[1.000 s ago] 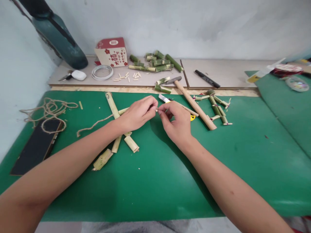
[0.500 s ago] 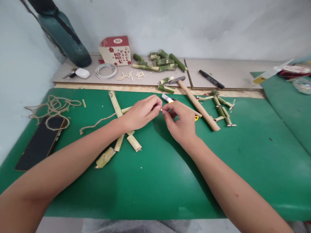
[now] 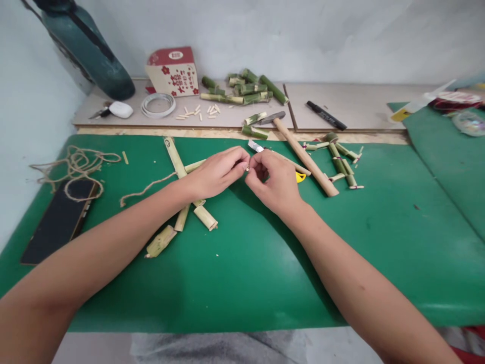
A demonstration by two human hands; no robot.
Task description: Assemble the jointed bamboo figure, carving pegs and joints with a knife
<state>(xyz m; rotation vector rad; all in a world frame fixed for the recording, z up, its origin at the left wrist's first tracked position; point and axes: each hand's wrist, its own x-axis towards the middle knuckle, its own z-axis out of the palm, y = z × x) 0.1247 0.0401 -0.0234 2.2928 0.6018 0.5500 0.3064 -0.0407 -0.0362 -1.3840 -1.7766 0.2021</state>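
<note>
My left hand [image 3: 220, 174] and my right hand [image 3: 275, 184] meet above the green mat, both pinching. Between their fingertips shows the end of a small pale wooden stick [image 3: 247, 169]; the fingers cover the rest. Under my left wrist lies a figure of peeled bamboo pieces [image 3: 175, 156], with a twine string [image 3: 147, 188] running out to the left. Close behind my right hand rests a utility knife [image 3: 255, 146] with a yellow end, partly hidden by the fingers. A hammer [image 3: 306, 156] with a wooden handle lies to its right.
A jointed green bamboo figure [image 3: 341, 162] lies at right. On the back ledge are cut bamboo tubes [image 3: 250, 90], short pale sticks [image 3: 212, 110], a tape roll [image 3: 158, 105], a box [image 3: 172, 73], a bottle [image 3: 91, 55] and a marker [image 3: 326, 115]. Twine [image 3: 81, 164] and a dark flat block [image 3: 56, 222] lie left.
The view has shifted slightly, so everything sits a little further left and higher. My hands stay together at the small stick, and the right fingers look more curled.
</note>
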